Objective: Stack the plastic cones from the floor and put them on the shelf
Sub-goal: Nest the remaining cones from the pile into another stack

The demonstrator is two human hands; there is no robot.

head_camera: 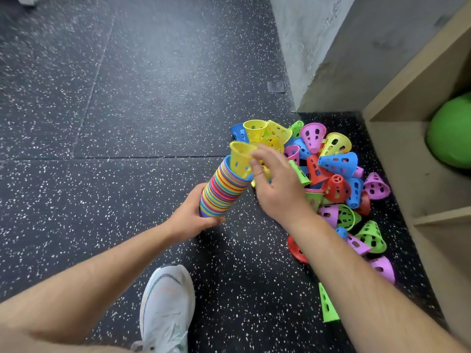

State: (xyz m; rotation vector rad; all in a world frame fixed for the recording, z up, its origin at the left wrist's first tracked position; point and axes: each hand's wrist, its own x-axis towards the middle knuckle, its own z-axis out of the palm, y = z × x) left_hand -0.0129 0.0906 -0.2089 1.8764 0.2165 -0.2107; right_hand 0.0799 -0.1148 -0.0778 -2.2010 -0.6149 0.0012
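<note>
Pinching a yellow cone (240,157) at the rim, the right hand (276,189) seats it in the tilted cone stack (223,193), gripped low by the left hand (190,217). Seated crooked, it may jam or drop among loose cones (337,164) on the floor (127,103).

The pile (339,164) of loose cones fills a corner: the wall (318,59) shuts it in behind, and the shelf (397,154) runs close along its right side. In the shelf bay right of the pile a green ball (451,133) takes the far part, with bare board before it. Left of the pile the floor (127,110) lies wide and bare. Just left of the pile the tilted stack (224,192) bars that side; a shoe (165,307) stands well nearer, apart from the pile.
</note>
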